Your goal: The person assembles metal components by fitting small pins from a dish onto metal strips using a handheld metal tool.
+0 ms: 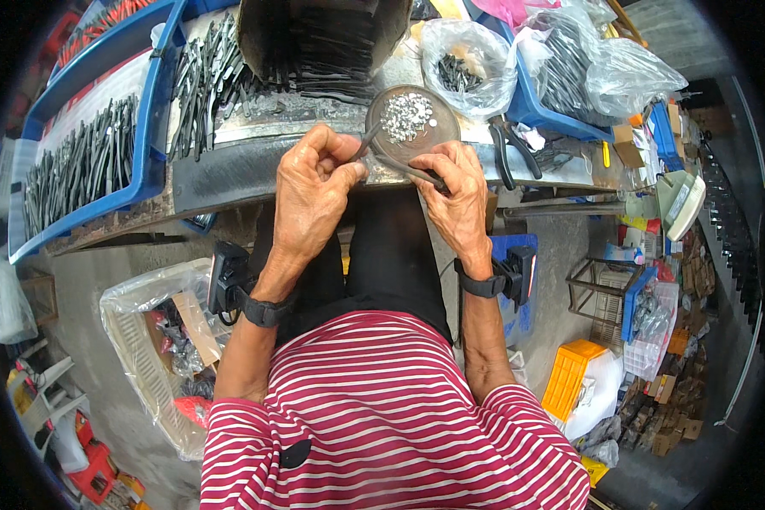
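While the left hand (314, 194) pinches a slender dark strip (368, 140), the right hand (457, 194), apart from it, clasps another dark strip (399, 167) near a round dish (443, 133) of silvery bits (406, 117) on the surface (255, 132).

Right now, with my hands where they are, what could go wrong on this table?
Your left hand and right hand hold dark pieces close to the plate, so a bump might scatter its small bits. The pliers lie near the front edge of the table, beside your right hand, and could get knocked off.
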### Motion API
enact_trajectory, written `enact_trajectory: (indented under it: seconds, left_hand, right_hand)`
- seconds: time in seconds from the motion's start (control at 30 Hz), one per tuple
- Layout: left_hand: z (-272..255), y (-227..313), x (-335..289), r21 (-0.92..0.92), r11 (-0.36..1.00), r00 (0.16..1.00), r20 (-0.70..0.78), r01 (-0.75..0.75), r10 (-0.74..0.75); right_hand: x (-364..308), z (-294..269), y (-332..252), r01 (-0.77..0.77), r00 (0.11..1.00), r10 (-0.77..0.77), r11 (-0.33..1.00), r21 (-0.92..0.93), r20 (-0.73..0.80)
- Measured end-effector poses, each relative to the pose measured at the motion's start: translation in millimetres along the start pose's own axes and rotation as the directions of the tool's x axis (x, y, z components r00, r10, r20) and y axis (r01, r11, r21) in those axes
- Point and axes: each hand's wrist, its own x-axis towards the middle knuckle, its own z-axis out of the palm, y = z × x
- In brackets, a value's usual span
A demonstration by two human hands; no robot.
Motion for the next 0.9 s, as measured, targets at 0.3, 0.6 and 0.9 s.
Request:
enact_trajectory:
  seconds: [0.3,0.6,0.9]
  left_hand:
    - [7,-3,-7,-0.077,0.996,0.994,0.099,0.054,-0.046]
    - [10,-3,-8,-0.153,0.976,0.984,0.112,0.156,-0.140]
    - [22,-10,-6,-0.402,0.888,0.973,0.143,0.224,-0.180]
  right_hand:
    - [5,1,-2,-0.088,0.996,0.087,0.992,0.093,0.015]
    - [2,4,-1,-0.117,0.992,0.121,0.988,0.105,-0.026]
    - [2,-8,-28,-0.393,0.913,0.385,0.736,0.551,0.138]
